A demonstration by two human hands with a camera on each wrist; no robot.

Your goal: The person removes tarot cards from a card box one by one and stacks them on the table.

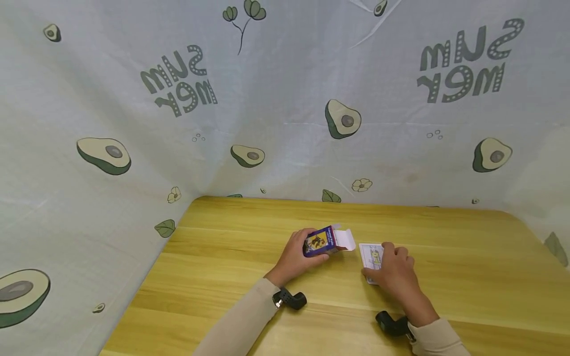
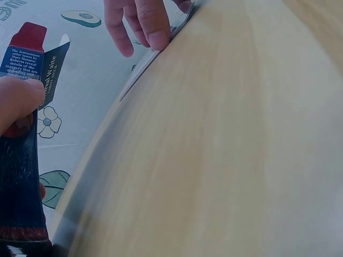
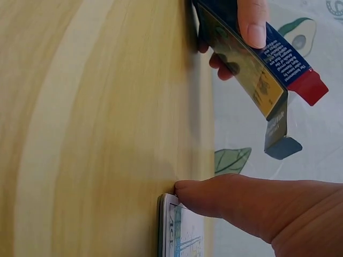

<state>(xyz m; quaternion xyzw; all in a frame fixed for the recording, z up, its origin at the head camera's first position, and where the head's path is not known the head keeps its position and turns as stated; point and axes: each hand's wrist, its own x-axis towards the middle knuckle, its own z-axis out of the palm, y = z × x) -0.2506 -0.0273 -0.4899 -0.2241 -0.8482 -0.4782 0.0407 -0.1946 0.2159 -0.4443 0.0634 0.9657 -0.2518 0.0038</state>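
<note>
My left hand (image 1: 294,258) holds a small blue card box (image 1: 317,242) with a yellow picture, above the table. The box's end flap (image 1: 345,240) stands open toward the right; its red tuck flap (image 3: 310,87) sticks out in the right wrist view. To the right, a thin stack of white-bordered picture cards (image 1: 368,252) lies face up on the table. My right hand (image 1: 398,271) grips this stack by its edges, the thumb (image 3: 225,201) at one corner. The hand covers part of the top card.
The wooden table (image 1: 222,247) reaches back to a pale curtain (image 1: 285,89) printed with avocados and lettering. The curtain also runs along the left side. Each wrist wears a black camera, one on the left (image 1: 291,299) and one on the right (image 1: 392,324).
</note>
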